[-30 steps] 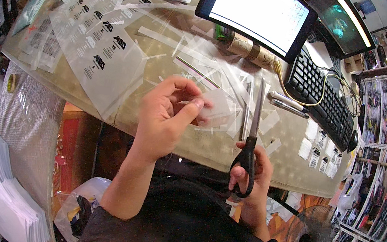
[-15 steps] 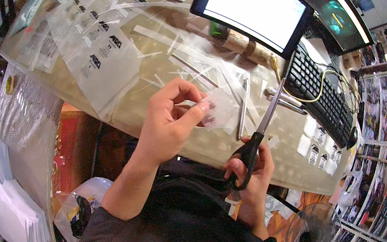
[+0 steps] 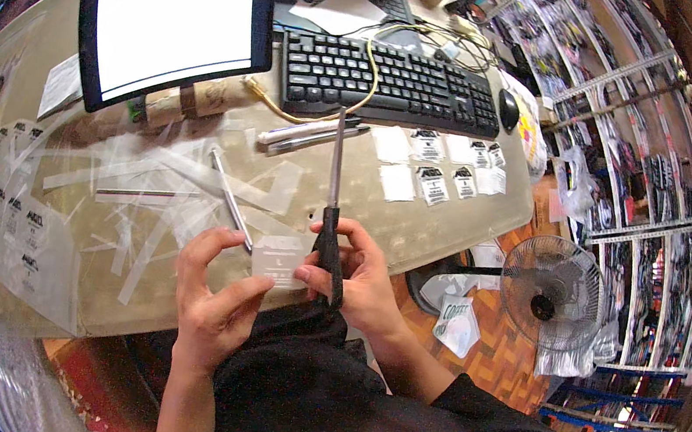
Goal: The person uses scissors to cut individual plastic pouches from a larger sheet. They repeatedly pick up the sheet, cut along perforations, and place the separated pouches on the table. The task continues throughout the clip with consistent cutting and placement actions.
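At the near edge of one tabletop (image 3: 415, 226), two bare hands meet at one small, translucent printed square (image 3: 278, 259). The fingers of the left hand (image 3: 213, 312) are loosely curled, thumb at the square's lower edge; we cannot tell whether they pinch it. The right hand (image 3: 367, 285) has its fingers closed around one pair of scissors (image 3: 335, 170), blades toward the far edge, thumb tip at the square's right side. Toward the right edge we count about nine small flat pieces (image 3: 432, 186); farther back, one keyboard (image 3: 382, 84), one lit screen (image 3: 179, 33), two pens (image 3: 305, 129).
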Demonstrator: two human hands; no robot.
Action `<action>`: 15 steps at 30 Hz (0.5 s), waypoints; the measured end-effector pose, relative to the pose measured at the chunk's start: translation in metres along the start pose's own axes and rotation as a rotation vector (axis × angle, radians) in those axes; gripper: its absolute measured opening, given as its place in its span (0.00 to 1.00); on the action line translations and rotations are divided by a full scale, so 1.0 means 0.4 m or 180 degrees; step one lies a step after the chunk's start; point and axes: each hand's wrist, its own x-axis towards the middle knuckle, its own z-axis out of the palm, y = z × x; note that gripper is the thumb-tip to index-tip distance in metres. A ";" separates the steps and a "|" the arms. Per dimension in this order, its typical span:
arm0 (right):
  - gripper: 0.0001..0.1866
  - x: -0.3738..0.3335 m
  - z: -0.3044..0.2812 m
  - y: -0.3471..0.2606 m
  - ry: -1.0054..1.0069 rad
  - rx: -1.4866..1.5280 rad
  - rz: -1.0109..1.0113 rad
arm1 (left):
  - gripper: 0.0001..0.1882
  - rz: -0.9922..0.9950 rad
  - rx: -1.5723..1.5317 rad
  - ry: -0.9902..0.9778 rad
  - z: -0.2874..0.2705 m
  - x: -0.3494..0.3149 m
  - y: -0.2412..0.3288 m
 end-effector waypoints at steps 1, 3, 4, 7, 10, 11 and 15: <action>0.28 -0.004 -0.016 0.000 0.0094 -0.0091 -0.0026 | 0.14 0.0000 -0.0060 -0.0009 0.008 0.000 0.001; 0.28 0.002 -0.085 -0.020 0.0753 -0.0222 -0.0219 | 0.14 -0.0232 -0.0227 -0.0008 0.001 0.003 0.005; 0.28 0.009 -0.134 -0.040 0.1023 -0.0302 -0.0413 | 0.15 -0.0355 -0.0317 0.0005 -0.009 0.000 0.001; 0.28 0.019 -0.283 -0.108 0.1540 -0.1112 -0.0693 | 0.17 -0.0487 -0.0424 0.0154 -0.047 -0.031 -0.040; 0.27 0.048 -0.360 -0.123 0.1491 -0.1527 -0.0592 | 0.19 -0.0570 -0.0690 0.0390 -0.063 -0.050 -0.060; 0.26 0.059 -0.373 -0.122 0.1359 -0.1595 -0.0527 | 0.19 -0.0576 -0.0800 0.0432 -0.061 -0.047 -0.060; 0.26 0.087 -0.390 -0.118 0.1412 -0.2242 -0.0412 | 0.19 -0.0618 -0.0989 0.0491 -0.058 -0.046 -0.064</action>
